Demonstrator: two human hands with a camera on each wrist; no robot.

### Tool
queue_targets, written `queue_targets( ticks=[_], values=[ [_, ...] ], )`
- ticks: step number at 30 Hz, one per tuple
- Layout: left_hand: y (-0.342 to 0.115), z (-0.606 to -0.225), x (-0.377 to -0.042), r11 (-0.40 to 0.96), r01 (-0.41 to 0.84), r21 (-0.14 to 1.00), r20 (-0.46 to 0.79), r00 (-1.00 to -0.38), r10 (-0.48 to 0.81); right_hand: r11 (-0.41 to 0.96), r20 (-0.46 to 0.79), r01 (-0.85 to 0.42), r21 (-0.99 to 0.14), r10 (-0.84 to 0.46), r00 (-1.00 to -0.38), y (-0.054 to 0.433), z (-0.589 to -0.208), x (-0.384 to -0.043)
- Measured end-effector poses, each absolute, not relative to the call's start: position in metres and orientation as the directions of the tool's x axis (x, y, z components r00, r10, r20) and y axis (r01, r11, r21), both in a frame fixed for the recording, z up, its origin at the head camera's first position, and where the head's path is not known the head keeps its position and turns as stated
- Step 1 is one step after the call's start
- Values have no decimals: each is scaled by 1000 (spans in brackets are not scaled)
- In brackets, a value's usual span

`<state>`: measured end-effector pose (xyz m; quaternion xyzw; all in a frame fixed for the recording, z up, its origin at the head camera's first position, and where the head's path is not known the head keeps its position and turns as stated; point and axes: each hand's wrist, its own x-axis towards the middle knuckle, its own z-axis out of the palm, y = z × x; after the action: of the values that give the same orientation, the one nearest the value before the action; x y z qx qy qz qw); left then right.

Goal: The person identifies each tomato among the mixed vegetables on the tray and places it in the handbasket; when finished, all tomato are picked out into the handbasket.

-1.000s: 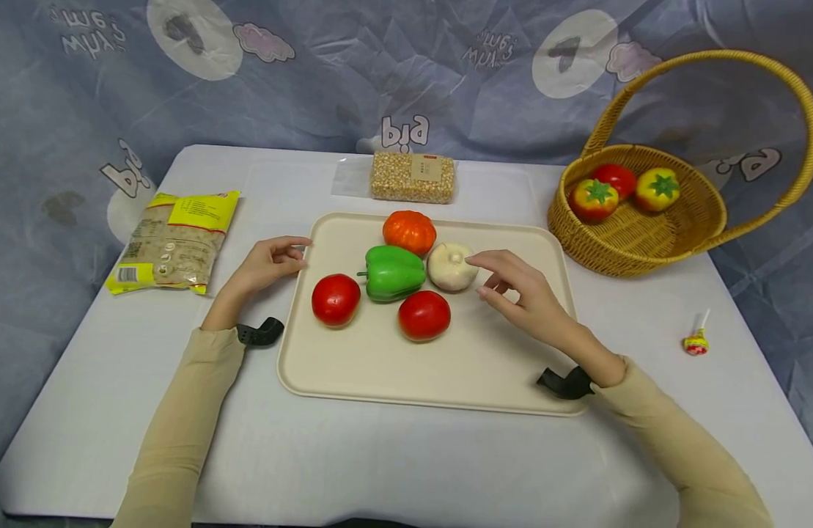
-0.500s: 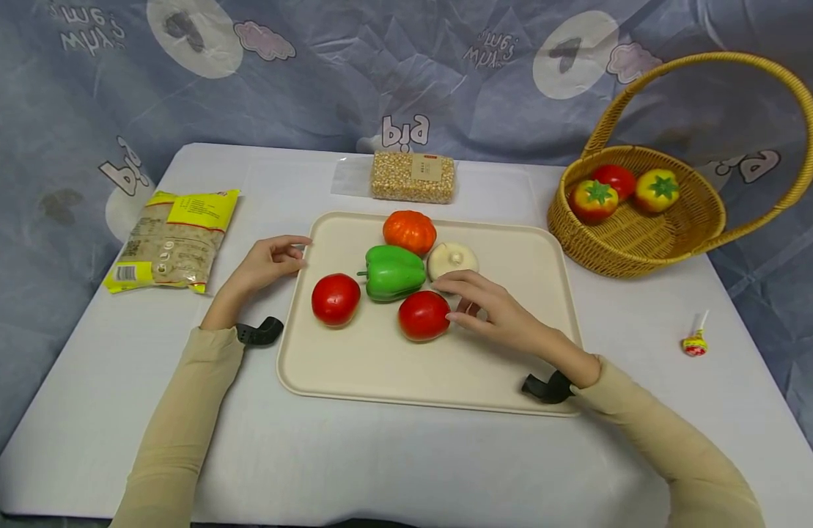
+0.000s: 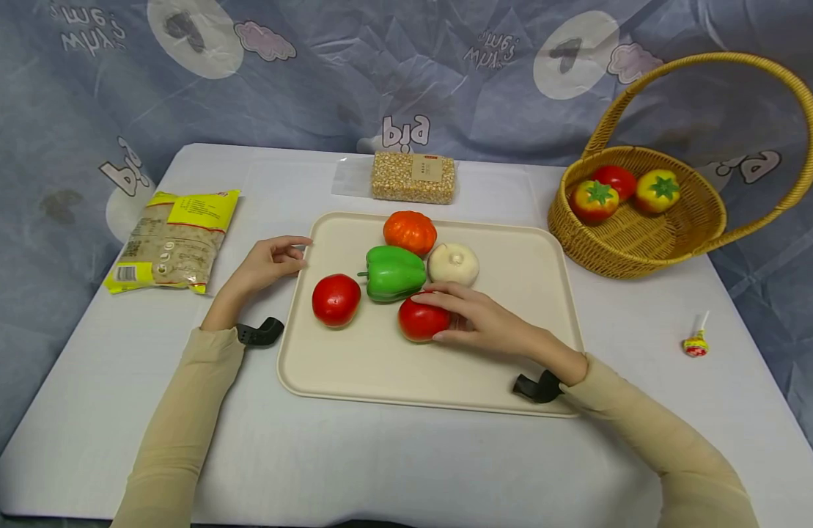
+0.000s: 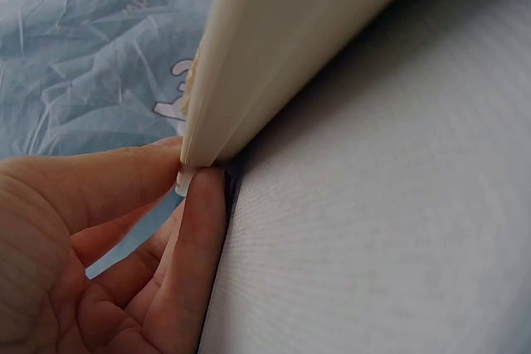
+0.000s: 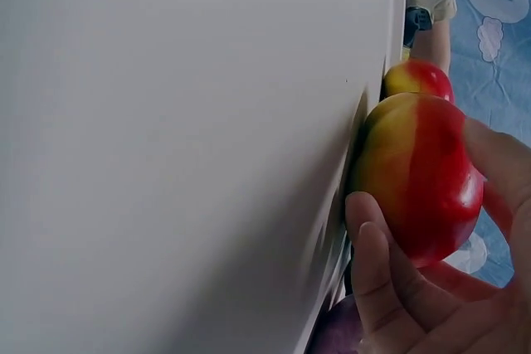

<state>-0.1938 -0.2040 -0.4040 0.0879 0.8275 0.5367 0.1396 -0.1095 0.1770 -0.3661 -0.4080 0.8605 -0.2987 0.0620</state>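
Observation:
In the head view my right hand (image 3: 488,323) is around a shiny red tomato (image 3: 416,323) on the beige tray (image 3: 380,367). The right wrist view shows thumb and fingers on opposite sides of this tomato (image 5: 423,180), which has a yellow flank. My left hand (image 3: 264,262) pinches the tray's left rim between thumb and finger, as the left wrist view shows at the rim (image 4: 207,134). Also on the tray are another red tomato (image 3: 336,301), a green bell pepper (image 3: 396,273), an orange pumpkin (image 3: 410,232) and a white bulb like garlic (image 3: 454,265).
A wicker basket (image 3: 683,246) with a tall handle holds three red or red-yellow fruits at the back right. A lollipop (image 3: 696,343) lies on the right. Behind the tray is a bag of yellow grain (image 3: 413,178); a yellow packet (image 3: 175,242) lies left.
My right hand has moved left and toward me, from beside the white bulb to the nearer tomato, and its fingers now wrap that tomato. The left hand stays at the tray rim.

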Motion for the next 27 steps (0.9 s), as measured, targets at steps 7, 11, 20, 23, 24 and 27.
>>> queue_targets(
  ticks=[7, 11, 20, 23, 24, 27],
  values=[
    [-203, -402, -192, 410, 0, 912, -131, -947, 293, 504, 92, -647, -571, -745, -661, 175, -367, -110],
    [-203, -402, -192, 402, -1, 916, -133, -944, 301, 502, 82, -640, -582, -746, -661, 175, -369, -109],
    [-203, -404, -193, 404, 4, 915, -128, -946, 298, 519, 106, -635, -573, -721, -685, 180, -364, -106],
    [-203, -404, -193, 403, 2, 915, -130, -945, 299, 541, 110, -626, -562, -701, -704, 185, -359, -104],
    [-203, -404, -193, 406, -1, 914, -132, -946, 297, 544, 111, -623, -561, -696, -709, 187, -357, -104],
    [-203, -404, -194, 408, -10, 913, -141, -946, 292, 548, 129, -624, -558, -685, -717, 193, -353, -103]
  ],
)
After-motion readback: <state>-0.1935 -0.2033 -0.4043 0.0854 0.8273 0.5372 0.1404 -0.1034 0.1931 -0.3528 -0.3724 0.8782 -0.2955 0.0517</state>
